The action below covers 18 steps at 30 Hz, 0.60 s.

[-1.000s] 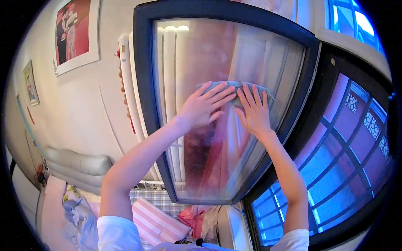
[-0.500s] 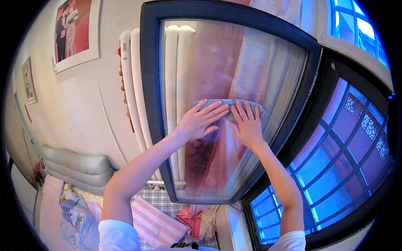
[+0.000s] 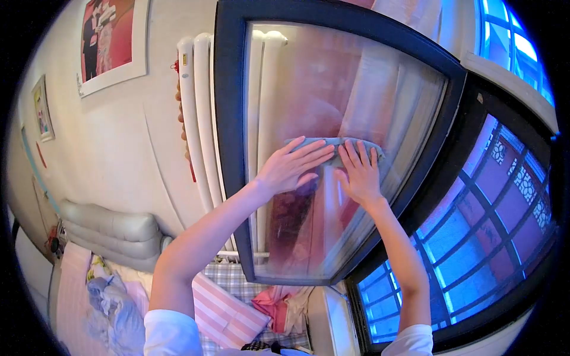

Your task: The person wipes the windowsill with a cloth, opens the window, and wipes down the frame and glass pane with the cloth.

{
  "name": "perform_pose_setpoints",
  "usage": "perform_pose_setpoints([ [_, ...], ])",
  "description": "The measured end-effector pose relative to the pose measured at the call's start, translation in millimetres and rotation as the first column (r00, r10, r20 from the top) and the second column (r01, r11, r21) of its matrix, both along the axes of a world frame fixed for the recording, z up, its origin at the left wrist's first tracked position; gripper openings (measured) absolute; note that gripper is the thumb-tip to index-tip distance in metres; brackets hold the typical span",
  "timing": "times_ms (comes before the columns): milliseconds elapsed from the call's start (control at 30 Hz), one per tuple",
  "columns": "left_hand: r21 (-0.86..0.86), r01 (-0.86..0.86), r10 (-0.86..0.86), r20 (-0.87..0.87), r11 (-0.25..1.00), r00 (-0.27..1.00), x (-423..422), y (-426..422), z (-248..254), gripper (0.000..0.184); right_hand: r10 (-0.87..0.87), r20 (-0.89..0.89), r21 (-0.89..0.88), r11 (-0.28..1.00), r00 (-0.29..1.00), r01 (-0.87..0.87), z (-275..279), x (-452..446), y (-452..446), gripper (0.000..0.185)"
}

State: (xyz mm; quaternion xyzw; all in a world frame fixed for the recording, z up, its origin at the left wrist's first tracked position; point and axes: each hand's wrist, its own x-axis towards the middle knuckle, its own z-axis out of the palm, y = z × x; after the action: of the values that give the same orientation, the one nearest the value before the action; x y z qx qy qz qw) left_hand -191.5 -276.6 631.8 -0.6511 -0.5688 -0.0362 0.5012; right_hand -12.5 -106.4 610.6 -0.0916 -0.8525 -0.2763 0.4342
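A blue-grey cloth (image 3: 338, 142) lies against the glass pane (image 3: 303, 83) of a dark-framed window sash (image 3: 230, 118) that stands swung into the room. My left hand (image 3: 291, 165) presses flat on the left part of the cloth, its fingers stretched to the upper right. Close beside it, my right hand (image 3: 361, 175) lies on the right part, fingers spread and pointing up. Both palms are below the cloth's upper edge, and the fingers cover much of it. Hazy streaks and reflections show on the pane.
A white radiator (image 3: 199, 118) stands on the wall behind the sash. To the right is a dark window frame with bars (image 3: 475, 219). Below are a bed with a grey headboard (image 3: 110, 234), a pink striped pillow (image 3: 228, 311) and crumpled bedding (image 3: 113, 305). Pictures hang at left.
The whole view has shifted, so the sash, hands and cloth appear slightly farther right and higher. Both hands stay flat on the cloth, with little visible movement across the glass.
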Motion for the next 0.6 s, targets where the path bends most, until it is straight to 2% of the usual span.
perform_pose_setpoints([
  [167,0.043,-0.028,0.030,-0.054,0.999,0.998,-8.9,-4.1,12.8,0.067,0.014,-0.017,0.013,1.000,1.000,-0.014,15.8,-8.0,-7.3,0.056],
  [600,0.027,0.061,-0.061,0.018,0.998,0.998,-24.6,-16.8,39.8,0.068,0.014,-0.061,0.033,0.999,0.998,-0.012,40.8,-23.1,-21.9,0.058],
])
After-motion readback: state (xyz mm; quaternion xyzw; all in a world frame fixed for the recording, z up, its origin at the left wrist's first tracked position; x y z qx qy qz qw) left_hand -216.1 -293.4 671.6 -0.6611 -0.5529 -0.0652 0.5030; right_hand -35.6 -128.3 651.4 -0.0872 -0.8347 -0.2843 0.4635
